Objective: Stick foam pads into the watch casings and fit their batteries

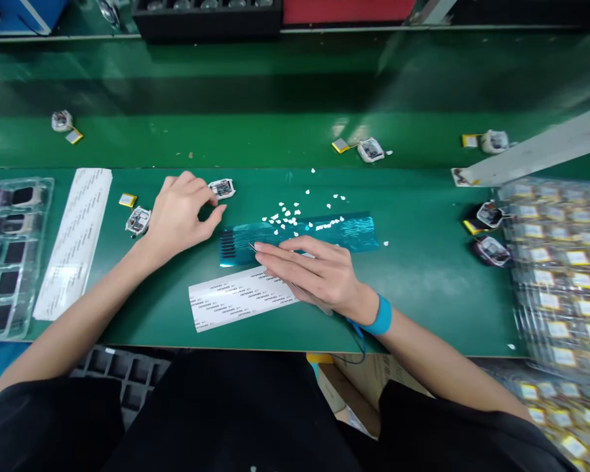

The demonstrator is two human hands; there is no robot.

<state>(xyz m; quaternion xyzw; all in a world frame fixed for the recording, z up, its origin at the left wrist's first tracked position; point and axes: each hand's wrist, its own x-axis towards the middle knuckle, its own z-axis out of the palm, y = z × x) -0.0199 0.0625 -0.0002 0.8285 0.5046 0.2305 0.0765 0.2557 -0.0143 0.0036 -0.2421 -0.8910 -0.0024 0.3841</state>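
Observation:
My right hand [319, 272] is closed around slim metal tweezers [252, 247]. Their tips point left, over a shiny blue film strip [361, 229] that carries a row of small black pieces [228, 244] at its left end. My left hand [181, 213] is held with thumb and index finger curved and apart. Its index fingertip is at the lower edge of a small white device housing [222, 189] with electronics inside; whether they touch I cannot tell. Below the film, partly under my right hand, lies a printed white sheet [236, 298].
Small white bits [288, 213] are scattered around the film. Another housing with a battery [138, 221] sits beside my left wrist. A second printed sheet [73, 242] and a clear tray [14, 255] lie left. Stacked battery trays [560, 275] and a slanted white post [535, 151] stand right.

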